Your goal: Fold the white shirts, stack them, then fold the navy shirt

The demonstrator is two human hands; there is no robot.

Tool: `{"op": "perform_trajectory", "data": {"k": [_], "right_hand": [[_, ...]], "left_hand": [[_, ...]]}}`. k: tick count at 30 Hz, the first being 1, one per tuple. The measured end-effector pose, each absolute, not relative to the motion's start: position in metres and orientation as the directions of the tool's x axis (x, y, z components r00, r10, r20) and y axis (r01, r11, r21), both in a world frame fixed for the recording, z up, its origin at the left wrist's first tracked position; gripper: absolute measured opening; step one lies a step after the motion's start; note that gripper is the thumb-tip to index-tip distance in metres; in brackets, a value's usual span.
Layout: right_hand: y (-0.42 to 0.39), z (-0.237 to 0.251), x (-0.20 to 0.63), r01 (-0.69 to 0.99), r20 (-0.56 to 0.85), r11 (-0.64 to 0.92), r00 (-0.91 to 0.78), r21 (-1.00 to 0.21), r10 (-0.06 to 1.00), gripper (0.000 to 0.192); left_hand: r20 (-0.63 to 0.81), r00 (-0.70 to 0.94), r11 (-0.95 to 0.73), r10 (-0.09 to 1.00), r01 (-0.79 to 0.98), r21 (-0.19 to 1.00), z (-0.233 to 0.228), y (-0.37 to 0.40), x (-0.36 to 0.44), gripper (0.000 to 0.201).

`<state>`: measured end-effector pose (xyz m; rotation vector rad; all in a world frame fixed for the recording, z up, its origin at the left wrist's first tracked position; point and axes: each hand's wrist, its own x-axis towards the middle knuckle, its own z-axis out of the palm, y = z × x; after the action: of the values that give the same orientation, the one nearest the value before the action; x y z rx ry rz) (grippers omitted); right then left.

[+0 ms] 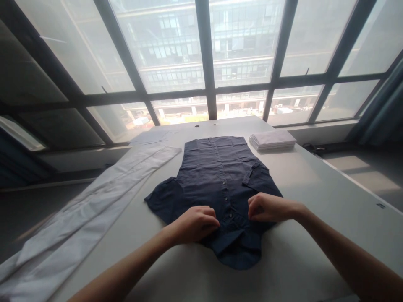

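Note:
A dark blue button-up shirt (208, 176) lies front side up on the white table (302, 184), its collar end toward me and its hem toward the window. One short sleeve spreads out to the left; the right sleeve is folded in over the body. My left hand (201, 222) is closed on the shirt near the left shoulder, fingers curled into the cloth. On the other side, my right hand (264, 206) pinches the fabric by the right shoulder. Small buttons run down the middle between both hands. The fingertips are partly hidden.
White cloth (103, 201) in long folds lies along the table's left side. A stack of folded pale cloths (272, 139) sits at the far right. Large framed windows (176, 50) rise behind the table, and a dark curtain (378, 105) hangs at the right.

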<state>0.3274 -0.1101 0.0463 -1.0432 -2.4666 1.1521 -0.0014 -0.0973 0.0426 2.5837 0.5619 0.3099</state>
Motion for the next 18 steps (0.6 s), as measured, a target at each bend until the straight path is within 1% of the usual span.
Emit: {"op": "perform_trajectory", "data": {"k": [3,4,7,9,12,15,18], "right_hand": [[-0.113,0.045,0.322,0.545,-0.136,0.442,-0.725,-0.713,0.675,0.015],[-0.114,0.045,0.321,0.552,-0.160,0.433,-0.729,-0.713,0.666,0.017],[-0.117,0.045,0.321,0.585,-0.244,0.398,-0.729,-0.707,0.639,0.026],[-0.118,0.045,0.322,0.608,-0.275,0.397,-0.724,-0.688,0.633,0.030],[-0.120,0.048,0.324,0.631,-0.309,0.406,-0.722,-0.661,0.619,0.033],[-0.123,0.050,0.323,0.659,-0.360,0.408,-0.716,-0.633,0.598,0.038],[-0.126,0.051,0.320,0.676,-0.357,0.439,-0.708,-0.591,0.609,0.043]], "left_hand": [[0.152,0.892,-0.812,0.426,0.303,0.498,0.037,-0.105,-0.009,0.022],[0.162,0.901,-0.816,0.402,0.272,0.511,0.037,-0.107,-0.009,0.021],[0.197,0.945,-0.829,0.262,0.116,0.547,0.041,-0.110,-0.009,0.023],[0.217,0.956,-0.825,0.199,0.043,0.563,0.044,-0.110,-0.011,0.026],[0.204,0.959,-0.821,0.199,0.050,0.569,0.046,-0.109,-0.014,0.035],[0.170,0.958,-0.840,0.230,0.107,0.531,0.041,-0.107,-0.016,0.045],[0.152,0.954,-0.852,0.260,0.153,0.500,0.035,-0.106,-0.014,0.047]]}}
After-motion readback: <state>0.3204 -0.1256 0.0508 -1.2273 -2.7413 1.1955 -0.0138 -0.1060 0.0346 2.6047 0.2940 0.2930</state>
